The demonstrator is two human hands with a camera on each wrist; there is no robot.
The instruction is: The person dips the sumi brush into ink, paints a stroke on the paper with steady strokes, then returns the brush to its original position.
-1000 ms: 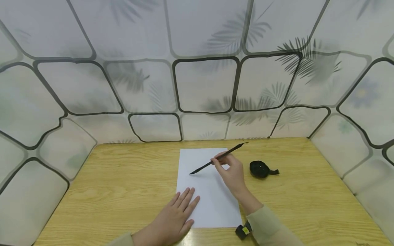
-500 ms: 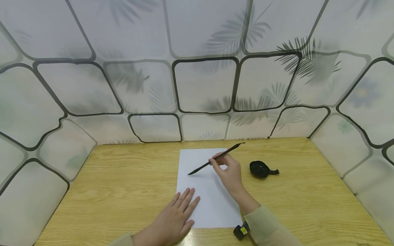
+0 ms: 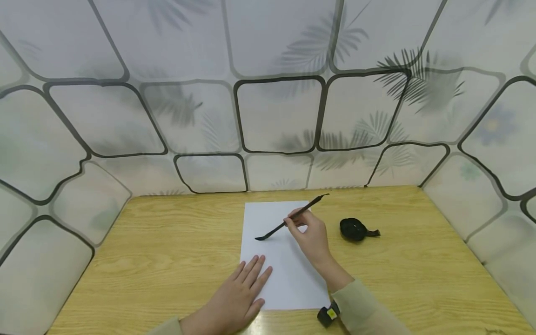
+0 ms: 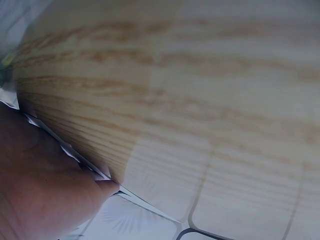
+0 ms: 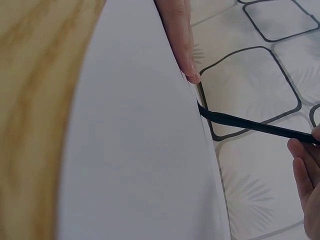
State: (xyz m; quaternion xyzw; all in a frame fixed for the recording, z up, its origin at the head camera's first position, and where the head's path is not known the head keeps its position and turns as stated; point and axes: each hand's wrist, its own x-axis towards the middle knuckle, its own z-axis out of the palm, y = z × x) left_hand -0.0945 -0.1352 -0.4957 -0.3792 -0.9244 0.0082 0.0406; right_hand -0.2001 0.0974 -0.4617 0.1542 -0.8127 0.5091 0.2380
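Note:
A white sheet of paper (image 3: 289,279) lies on the wooden table. My left hand (image 3: 238,293) rests flat on its lower left side, fingers straight and slightly spread. My right hand (image 3: 311,237) pinches a dark paintbrush (image 3: 299,212) between thumb and fingers over the sheet. The brush slants down to the left, and its black bristles are bent against the paper. In the right wrist view the bent brush tip (image 5: 205,112) meets the sheet, near the left hand's fingertips (image 5: 192,75). No mark shows on the paper. In the left wrist view only part of the left hand (image 4: 45,185) shows.
A small black dish (image 3: 353,230) with a short handle stands on the table (image 3: 176,237) right of the paper. A black device with a yellow label (image 3: 328,314) sits at the right wrist. Patterned fabric walls (image 3: 276,116) enclose the back and sides.
The right hand has shifted slightly left with the paintbrush. Its tip has gone from straight to bent against the paper. The left hand has stayed in place.

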